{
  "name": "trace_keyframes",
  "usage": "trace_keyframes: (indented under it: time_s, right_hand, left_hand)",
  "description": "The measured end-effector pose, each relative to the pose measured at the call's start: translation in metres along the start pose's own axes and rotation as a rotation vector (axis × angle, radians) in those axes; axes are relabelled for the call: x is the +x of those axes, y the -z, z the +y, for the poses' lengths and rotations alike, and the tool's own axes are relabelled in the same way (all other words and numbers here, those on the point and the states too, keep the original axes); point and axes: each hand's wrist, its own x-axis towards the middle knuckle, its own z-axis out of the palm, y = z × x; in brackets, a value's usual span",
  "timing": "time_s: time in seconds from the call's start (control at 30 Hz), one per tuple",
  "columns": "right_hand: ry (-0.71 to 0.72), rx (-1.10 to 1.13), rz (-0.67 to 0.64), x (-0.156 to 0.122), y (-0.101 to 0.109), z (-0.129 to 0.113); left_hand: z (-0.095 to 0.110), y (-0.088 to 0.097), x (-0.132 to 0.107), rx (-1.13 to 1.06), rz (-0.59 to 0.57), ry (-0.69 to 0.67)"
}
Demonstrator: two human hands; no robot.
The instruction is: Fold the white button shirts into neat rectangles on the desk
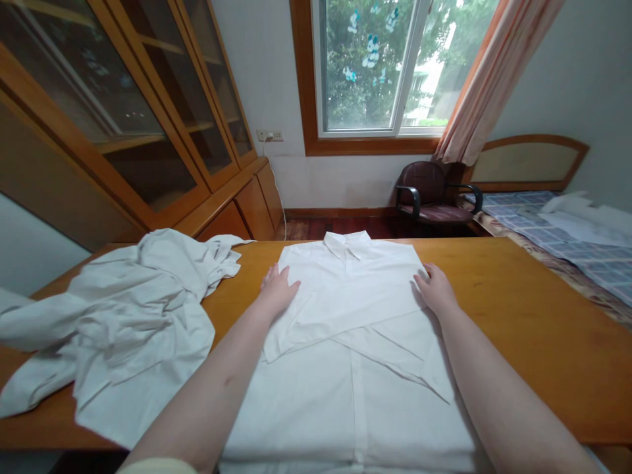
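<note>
A white collared shirt (355, 289) lies front up on the wooden table, its collar (347, 245) at the far side. Both sleeves are laid inward across its chest and overlap near the middle. My left hand (279, 289) rests at the shirt's left side edge, thumb on the cloth and fingers apart from it. At the opposite side edge, my right hand (437, 289) touches the fabric with its thumb, fingers spread from it. The shirt's lower part reaches toward me between my forearms and runs out of view.
A crumpled heap of white cloth (148, 316) covers the table's left part. The wooden table (533, 329) extends to the right. Beyond it stand a dark red armchair (434, 197), a bed (557, 224) and a glass-fronted cabinet (178, 131).
</note>
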Motion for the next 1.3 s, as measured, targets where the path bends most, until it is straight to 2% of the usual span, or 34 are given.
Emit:
trace_keyframes:
  time_s: [0.1,0.2,0.33,0.47,0.57,0.7,0.73,0.8,0.9,0.97,1.03,1.13,1.2,1.3]
  right_hand:
    - [-0.047,0.174,-0.001,0.003,0.003,0.008]
    - [-0.043,0.128,0.006,0.004,0.007,0.01]
    - [-0.093,-0.154,-0.081,0.006,0.008,0.003]
    - [-0.023,-0.288,-0.148,0.006,0.009,-0.004]
    - [0.035,-0.292,-0.078,0.001,0.014,-0.012]
    - [0.195,-0.245,0.069,-0.001,0.021,-0.028]
    - [0.189,-0.246,0.063,0.001,0.022,-0.031]
    - [0.085,-0.291,0.006,0.008,0.02,-0.035]
    - [-0.104,-0.395,-0.097,0.019,0.014,-0.032]
    - [-0.113,-0.396,-0.127,0.024,0.01,-0.026]
    - [-0.057,-0.315,-0.132,0.025,0.007,-0.02]
    - [-0.037,-0.101,-0.087,0.025,0.004,-0.013]
    - [-0.06,0.086,-0.042,0.026,0.003,-0.008]
    - [-0.087,0.401,-0.013,0.03,0.001,-0.004]
  left_hand:
    - [-0.013,-0.001,0.024,0.004,0.11,0.129]
    - [-0.026,-0.009,0.033,0.026,0.179,0.191]
    - [-0.033,-0.018,0.035,0.036,0.132,0.121]
    - [-0.033,-0.02,0.038,0.036,0.133,0.06]
    - [-0.031,-0.02,0.039,0.066,0.156,-0.021]
    - [-0.027,-0.021,0.036,0.111,0.208,-0.119]
    - [-0.027,-0.022,0.035,0.118,0.215,-0.135]
    - [-0.027,-0.022,0.036,0.135,0.221,-0.125]
    - [-0.029,-0.023,0.038,0.154,0.221,-0.02]
    - [-0.029,-0.022,0.038,0.14,0.217,0.035]
    - [-0.028,-0.02,0.037,0.091,0.199,0.009]
    - [-0.027,-0.016,0.035,-0.058,0.188,-0.107]
    - [-0.029,-0.014,0.035,-0.239,0.216,-0.143]
    - [-0.034,-0.014,0.039,-0.589,0.262,-0.078]
